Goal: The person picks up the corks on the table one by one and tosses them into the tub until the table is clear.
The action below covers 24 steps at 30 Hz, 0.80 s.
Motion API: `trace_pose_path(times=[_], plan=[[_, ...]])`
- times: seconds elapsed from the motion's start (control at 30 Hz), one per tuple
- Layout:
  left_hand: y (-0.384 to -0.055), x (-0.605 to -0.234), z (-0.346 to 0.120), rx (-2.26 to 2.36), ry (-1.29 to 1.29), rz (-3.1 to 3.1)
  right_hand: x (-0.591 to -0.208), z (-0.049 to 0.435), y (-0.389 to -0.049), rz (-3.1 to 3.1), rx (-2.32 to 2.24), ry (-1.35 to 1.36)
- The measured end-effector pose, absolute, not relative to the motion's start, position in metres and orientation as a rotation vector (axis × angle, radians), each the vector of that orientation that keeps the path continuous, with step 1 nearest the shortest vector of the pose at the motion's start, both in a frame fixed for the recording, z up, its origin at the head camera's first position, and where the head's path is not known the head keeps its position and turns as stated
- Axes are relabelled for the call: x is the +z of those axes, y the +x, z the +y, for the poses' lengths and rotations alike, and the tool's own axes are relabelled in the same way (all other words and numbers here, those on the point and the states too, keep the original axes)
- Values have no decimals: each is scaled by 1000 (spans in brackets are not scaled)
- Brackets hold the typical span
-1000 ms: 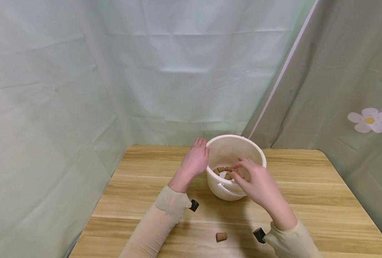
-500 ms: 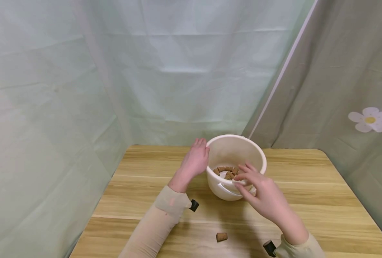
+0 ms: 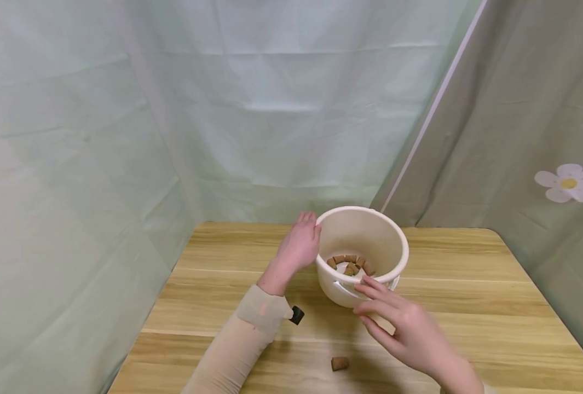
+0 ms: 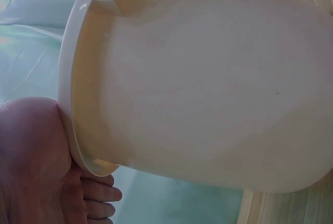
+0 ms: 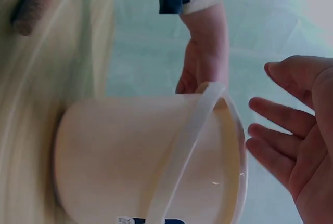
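A white bucket [image 3: 355,241] with a thin handle stands upright toward the back of the table. Several brown corks [image 3: 350,270] lie on its bottom. At the bucket's left side my left hand [image 3: 297,243] holds the rim; in the left wrist view its bent fingers [image 4: 101,195] show beside the wall, while its thumb tip is hidden. My right hand [image 3: 407,328] hovers at the near right of the rim, fingers spread and nothing between them. A small gap parts it from the rim in the right wrist view. One loose cork [image 3: 340,364] lies on the table nearer me.
The wooden table [image 3: 212,284] reaches back to pale hanging sheets [image 3: 291,120]. A grey flowered curtain [image 3: 498,131] hangs at the right. The bucket's white handle [image 5: 182,154] hangs down along its near side.
My right hand has drawn back out of the bucket, toward me and a little right, uncovering more corks inside. The left hand, the bucket and the loose cork have stayed in place.
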<state>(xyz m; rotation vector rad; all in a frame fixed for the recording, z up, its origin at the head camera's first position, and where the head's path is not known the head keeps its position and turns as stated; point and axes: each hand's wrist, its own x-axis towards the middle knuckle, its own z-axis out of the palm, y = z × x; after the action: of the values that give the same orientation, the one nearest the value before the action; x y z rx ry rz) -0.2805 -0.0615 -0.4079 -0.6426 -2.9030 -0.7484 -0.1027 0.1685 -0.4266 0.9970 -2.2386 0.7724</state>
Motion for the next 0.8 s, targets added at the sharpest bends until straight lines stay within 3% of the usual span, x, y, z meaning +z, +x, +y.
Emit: trace_pose_path(times=[0.43,0.8], plan=[[-277,-406,-59,-752,-677,-2866,-449,163,-91,-2183,723,1187],[-277,-407,-59,-783,-645,-2883,-476,162,-87,-2402,681,1153]])
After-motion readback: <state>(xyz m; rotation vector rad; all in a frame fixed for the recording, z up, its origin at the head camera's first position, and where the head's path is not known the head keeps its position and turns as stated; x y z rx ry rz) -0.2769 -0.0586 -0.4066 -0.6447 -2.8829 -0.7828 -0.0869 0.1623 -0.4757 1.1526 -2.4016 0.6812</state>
